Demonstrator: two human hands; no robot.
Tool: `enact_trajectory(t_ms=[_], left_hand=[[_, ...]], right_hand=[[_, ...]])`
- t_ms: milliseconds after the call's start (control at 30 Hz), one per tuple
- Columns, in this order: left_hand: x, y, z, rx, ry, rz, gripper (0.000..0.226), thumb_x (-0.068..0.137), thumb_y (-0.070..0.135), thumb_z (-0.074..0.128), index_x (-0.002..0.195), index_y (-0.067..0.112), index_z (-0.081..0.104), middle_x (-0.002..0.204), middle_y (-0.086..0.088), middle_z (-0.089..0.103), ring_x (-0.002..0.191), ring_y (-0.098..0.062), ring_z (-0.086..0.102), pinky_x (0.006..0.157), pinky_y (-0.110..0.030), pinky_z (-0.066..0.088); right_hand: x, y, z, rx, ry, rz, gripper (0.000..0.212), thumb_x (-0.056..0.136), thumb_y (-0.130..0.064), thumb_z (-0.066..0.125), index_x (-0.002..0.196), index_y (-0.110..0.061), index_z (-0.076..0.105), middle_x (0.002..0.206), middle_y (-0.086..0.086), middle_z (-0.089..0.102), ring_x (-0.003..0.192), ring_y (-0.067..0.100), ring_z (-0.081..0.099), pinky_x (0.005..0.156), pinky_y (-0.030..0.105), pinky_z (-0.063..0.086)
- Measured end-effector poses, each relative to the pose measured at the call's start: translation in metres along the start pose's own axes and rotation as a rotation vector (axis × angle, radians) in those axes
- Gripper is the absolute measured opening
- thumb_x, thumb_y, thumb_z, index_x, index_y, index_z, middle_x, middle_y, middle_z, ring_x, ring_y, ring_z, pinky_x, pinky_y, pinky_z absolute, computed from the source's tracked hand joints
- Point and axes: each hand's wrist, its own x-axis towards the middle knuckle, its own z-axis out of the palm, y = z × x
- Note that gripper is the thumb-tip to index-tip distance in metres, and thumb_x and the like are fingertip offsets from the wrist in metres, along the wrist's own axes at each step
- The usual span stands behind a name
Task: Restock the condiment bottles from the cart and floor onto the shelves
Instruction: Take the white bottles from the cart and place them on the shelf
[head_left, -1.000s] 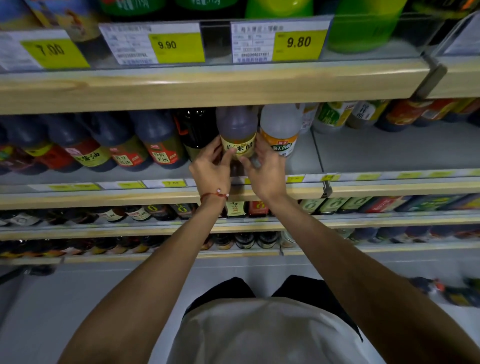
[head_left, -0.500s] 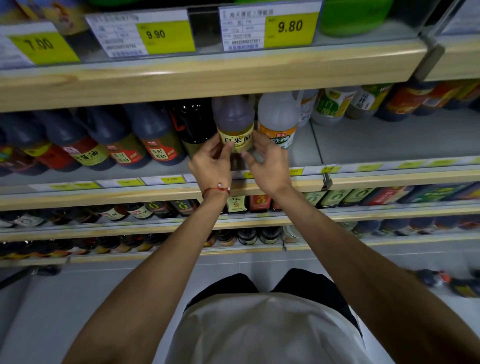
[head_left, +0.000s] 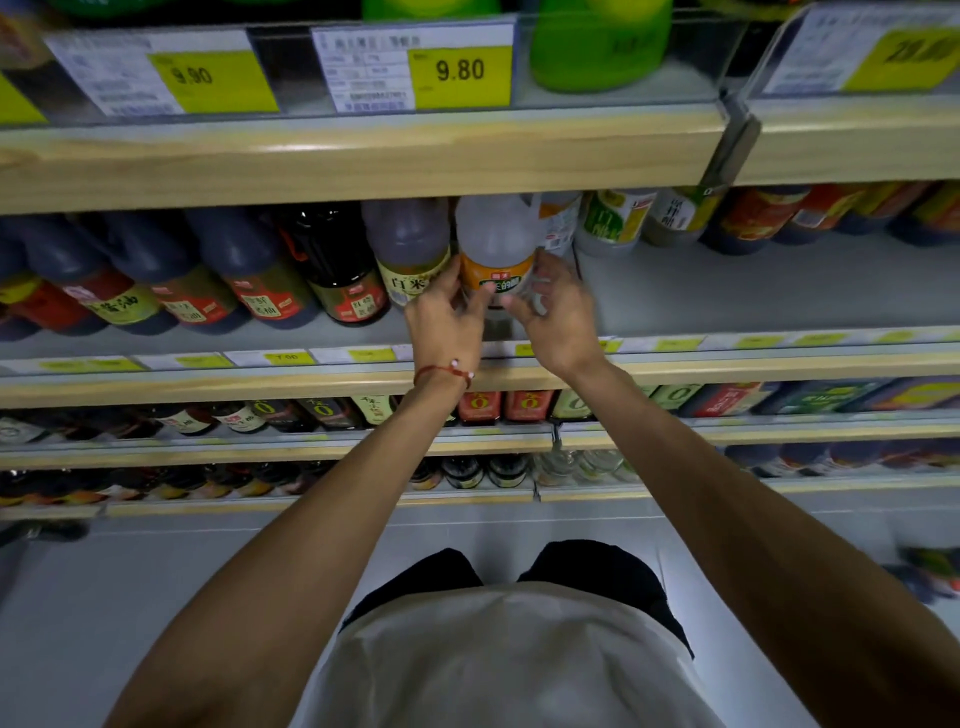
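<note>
Middle shelf (head_left: 753, 296), left to right: row of dark bottles (head_left: 130, 280) with red and yellow labels, standing side by side at the far left. Next, one black bottle (head_left: 337, 260) with a red label. Just beside it, a yellow-label bottle (head_left: 410, 249), upright. Left hand (head_left: 447, 322), red bracelet (head_left: 441, 370) on the wrist, fingers curled up between the yellow-label bottle and the orange-label bottle (head_left: 496, 244), thumb across that bottle's lower front. Orange-label bottle: clear body, upright on the shelf near its front edge, touching the yellow-label bottle's side. Right hand (head_left: 558, 317) grips its right side, fingers wrapped behind, thumb at the front; both hands hold the bottle low, at label height. Right of it, more labelled bottles (head_left: 618, 218) stand further back, with bare shelf in front of them. Above: 9.80 tag (head_left: 460, 70), then a green jug (head_left: 597, 47). Far lower right, blurred items (head_left: 930, 571) on the floor; kind cannot be told.
</note>
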Motion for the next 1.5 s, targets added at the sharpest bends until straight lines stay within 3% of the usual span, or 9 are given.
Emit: enact_trajectory(t_ms=[167,400,533,800,933,1033,1167,1300,1500], left_hand=[[-0.002,-0.004,0.010,-0.144,0.071,-0.050,0.047,0.084,0.033,0.078,0.128,0.019,0.071,0.120,0.008,0.074,0.119,-0.007,0.066,0.105,-0.043,0.054],[-0.004,-0.002,0.013,-0.133,0.166,-0.045,0.050,0.083,0.037,0.081,0.128,0.016,0.072,0.119,0.006,0.075,0.117,-0.006,0.067,0.103,-0.039,0.055],[-0.006,0.000,0.014,-0.106,0.178,-0.057,0.049,0.084,0.037,0.079,0.128,0.016,0.072,0.119,0.005,0.075,0.117,-0.007,0.068,0.102,-0.038,0.056],[-0.017,0.022,0.006,0.008,0.103,-0.109,0.051,0.088,0.011,0.071,0.138,0.015,0.063,0.123,-0.002,0.074,0.120,-0.012,0.067,0.103,-0.040,0.055],[-0.015,0.029,0.006,0.092,0.115,-0.169,0.043,0.089,0.006,0.070,0.132,0.006,0.066,0.110,-0.020,0.075,0.111,-0.023,0.068,0.097,-0.035,0.054],[-0.016,0.028,0.005,0.017,0.073,-0.212,0.058,0.087,0.000,0.067,0.143,0.007,0.058,0.127,-0.011,0.071,0.121,-0.018,0.066,0.104,-0.039,0.054],[-0.018,0.025,0.002,0.036,0.001,-0.214,0.077,0.075,0.012,0.064,0.150,0.012,0.050,0.138,-0.004,0.066,0.129,-0.015,0.061,0.107,-0.044,0.052],[-0.026,0.037,-0.007,0.101,-0.016,-0.165,0.063,0.080,0.013,0.069,0.142,0.015,0.058,0.125,0.013,0.067,0.123,-0.012,0.064,0.104,-0.042,0.055],[-0.075,0.056,-0.041,0.393,-0.066,-0.131,0.059,0.092,0.026,0.070,0.148,0.019,0.052,0.142,-0.008,0.060,0.129,-0.027,0.056,0.102,-0.041,0.051]], right_hand=[[0.009,0.014,0.001,0.044,-0.003,-0.018,0.057,0.090,-0.016,0.081,0.139,-0.001,0.055,0.122,-0.006,0.058,0.111,0.006,0.058,0.086,0.002,0.043],[0.014,0.015,0.000,0.058,-0.058,-0.016,0.061,0.091,-0.030,0.079,0.143,-0.009,0.055,0.131,0.004,0.068,0.121,0.016,0.066,0.101,0.043,0.057],[0.017,0.023,0.004,0.038,-0.078,-0.003,0.066,0.090,-0.042,0.075,0.146,-0.016,0.051,0.134,0.005,0.067,0.124,0.021,0.065,0.100,0.052,0.056],[0.016,0.021,0.006,0.001,-0.152,0.022,0.080,0.083,-0.053,0.068,0.152,-0.023,0.043,0.147,0.005,0.056,0.138,0.022,0.053,0.111,0.049,0.048],[0.014,0.017,0.002,-0.027,-0.182,0.064,0.077,0.087,-0.037,0.072,0.155,-0.019,0.041,0.151,0.007,0.052,0.142,0.023,0.050,0.115,0.049,0.046],[0.009,0.009,-0.005,-0.055,-0.210,0.068,0.078,0.090,-0.020,0.076,0.158,-0.014,0.037,0.155,0.010,0.047,0.144,0.027,0.047,0.119,0.047,0.042],[0.007,0.000,-0.012,-0.149,-0.254,0.072,0.078,0.093,-0.009,0.074,0.159,-0.009,0.034,0.158,0.015,0.042,0.147,0.029,0.040,0.121,0.032,0.032],[-0.005,-0.011,-0.024,-0.189,-0.280,0.071,0.067,0.095,-0.008,0.070,0.155,-0.008,0.041,0.152,0.016,0.045,0.140,0.031,0.047,0.111,0.020,0.031],[-0.053,-0.036,-0.043,-0.519,-0.298,-0.042,0.041,0.096,-0.027,0.066,0.136,-0.018,0.061,0.137,0.003,0.058,0.128,0.027,0.055,0.094,0.045,0.054]])
